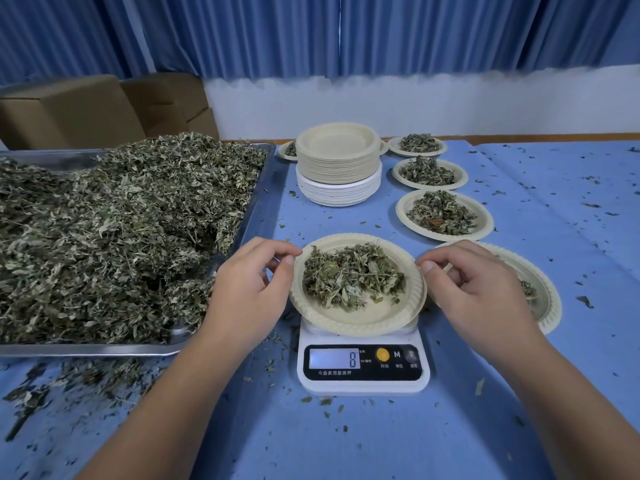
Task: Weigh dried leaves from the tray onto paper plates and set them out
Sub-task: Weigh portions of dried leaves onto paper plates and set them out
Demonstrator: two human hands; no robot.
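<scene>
A cream paper plate [356,320] with a small heap of dried leaves [349,278] sits on a white kitchen scale [363,382] whose display reads 8. My left hand [249,292] pinches the plate's left rim between thumb and forefinger. My right hand [481,289] pinches the right rim the same way. A large metal tray [86,349] at the left is piled high with dried leaves [121,220].
A tall stack of unused plates [337,157] stands behind the scale. Filled plates [405,220] run in a row along the right, the nearest one [547,306] partly under my right hand. Leaf crumbs litter the blue cloth [554,188]. Cardboard boxes [69,109] stand behind the tray.
</scene>
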